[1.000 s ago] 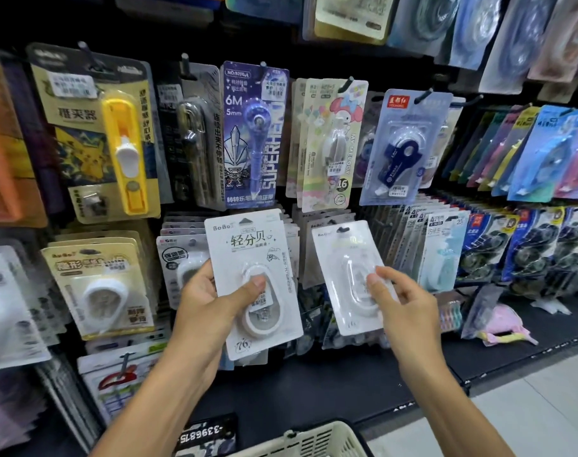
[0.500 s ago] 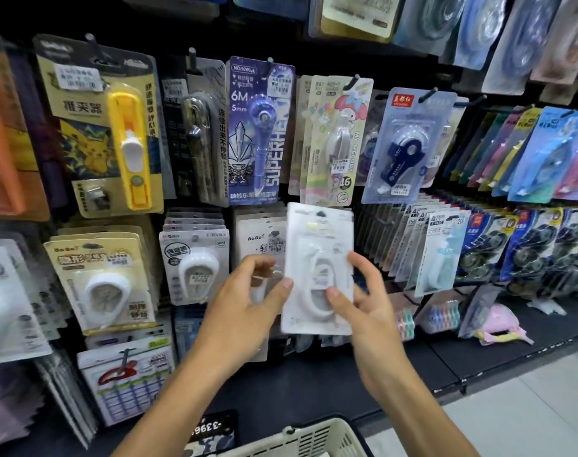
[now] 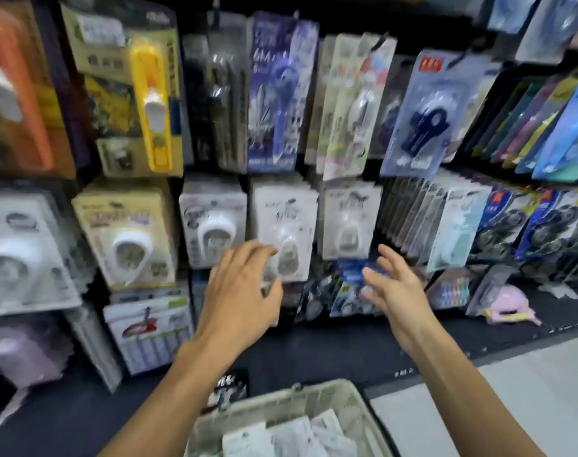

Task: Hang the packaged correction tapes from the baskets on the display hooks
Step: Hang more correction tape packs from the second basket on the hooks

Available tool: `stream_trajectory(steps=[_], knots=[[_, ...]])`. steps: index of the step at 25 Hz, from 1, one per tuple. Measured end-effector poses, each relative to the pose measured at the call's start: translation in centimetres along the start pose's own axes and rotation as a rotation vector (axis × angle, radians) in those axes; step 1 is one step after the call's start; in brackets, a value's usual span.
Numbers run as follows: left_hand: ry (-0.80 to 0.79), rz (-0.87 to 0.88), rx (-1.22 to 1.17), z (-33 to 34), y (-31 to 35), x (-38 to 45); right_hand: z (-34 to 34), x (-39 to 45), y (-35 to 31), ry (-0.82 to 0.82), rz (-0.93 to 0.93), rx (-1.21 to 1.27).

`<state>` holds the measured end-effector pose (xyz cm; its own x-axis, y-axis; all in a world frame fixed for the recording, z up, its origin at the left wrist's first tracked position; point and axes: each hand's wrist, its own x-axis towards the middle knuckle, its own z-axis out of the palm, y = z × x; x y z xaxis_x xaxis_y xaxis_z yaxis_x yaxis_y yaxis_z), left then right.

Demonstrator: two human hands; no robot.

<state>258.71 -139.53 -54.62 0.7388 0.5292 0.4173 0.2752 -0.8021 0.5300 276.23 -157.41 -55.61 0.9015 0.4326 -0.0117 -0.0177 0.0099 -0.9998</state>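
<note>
The picture is blurred by motion. Two stacks of white packaged correction tapes hang on display hooks in the middle row, one [image 3: 282, 225] just above my left hand, the other [image 3: 348, 219] to its right. My left hand [image 3: 241, 291] is below the left stack with fingers spread and nothing in it. My right hand [image 3: 393, 288] is open, palm turned left, below the right stack and apart from it. A cream plastic basket [image 3: 353, 395] at the bottom holds several more white packs [image 3: 281, 437].
The display wall is packed with hanging stationery: a yellow pack [image 3: 129, 94] upper left, a blue-violet pack [image 3: 277, 94] at the top centre, a pale blue pack [image 3: 426, 117] to the right. A dark shelf [image 3: 314, 351] lies below, grey floor [image 3: 528, 407] at lower right.
The white pack held between both hands has left them and both hands have dropped lower, empty. The view has tilted down, showing more of the basket.
</note>
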Motion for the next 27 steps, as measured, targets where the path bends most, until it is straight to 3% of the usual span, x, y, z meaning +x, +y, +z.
stream_trajectory(steps=[1, 3, 5, 8, 10, 13, 17, 20, 24, 27], knots=[[-0.049, -0.055, -0.031, 0.4, -0.7, -0.8, 0.5, -0.8, 1.6, -0.033, 0.031, -0.073], [-0.297, -0.185, -0.037, 2.0, -2.8, -3.0, 2.0, -4.3, 7.4, -0.126, 0.144, -0.221], [-0.571, -0.281, 0.029, 4.5, -5.8, -6.6, 3.4, -8.8, 15.4, -0.262, 0.263, -0.506], [-0.797, -0.472, 0.038, 8.7, -10.7, -14.1, 5.3, -14.5, 25.2, -0.483, 0.394, -0.911], [-0.89, -0.59, 0.075, 11.2, -13.3, -19.1, 6.2, -16.6, 28.6, -0.468, 0.606, -0.822], [-0.964, -0.739, 0.012, 13.1, -15.9, -23.0, 7.5, -17.4, 30.5, -0.392, 0.66, -0.61], [-0.771, -1.065, -0.633, 12.9, -16.0, -22.9, 6.6, -14.9, 28.4, -0.317, 0.621, -0.216], [-0.643, -1.067, -0.924, 12.8, -15.6, -22.3, 7.4, -14.4, 26.7, -0.41, 0.587, -0.057], [-0.386, -1.039, -0.69, 11.9, -16.3, -20.9, 10.8, -17.6, 28.4, -0.405, 0.723, -0.234], [-0.256, -1.001, -0.685, 11.7, -17.5, -21.3, 12.1, -22.3, 30.8, -0.763, 0.599, -0.73]])
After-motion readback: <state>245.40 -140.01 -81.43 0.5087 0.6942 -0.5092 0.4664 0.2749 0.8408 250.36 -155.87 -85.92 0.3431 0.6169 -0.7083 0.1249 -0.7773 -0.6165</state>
